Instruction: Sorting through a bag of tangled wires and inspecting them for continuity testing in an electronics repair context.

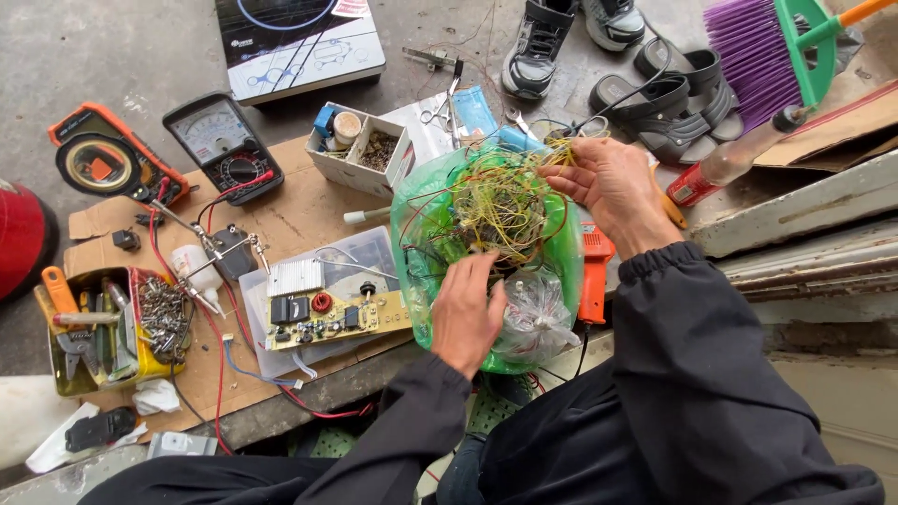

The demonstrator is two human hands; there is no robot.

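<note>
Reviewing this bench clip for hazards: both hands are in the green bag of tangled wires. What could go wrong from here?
1. The yellow and green wire tangle is knotted; the right hand pulling strands might drag the whole clump out of the translucent green plastic bag.
2. Bare wire ends could prick the left hand pressed into it.
3. The yellow circuit board lies right beside the bag and could get knocked.

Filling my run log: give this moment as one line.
left hand: in tangled yellow-green wires | right hand: pulling wire strands | green plastic bag: open
</note>
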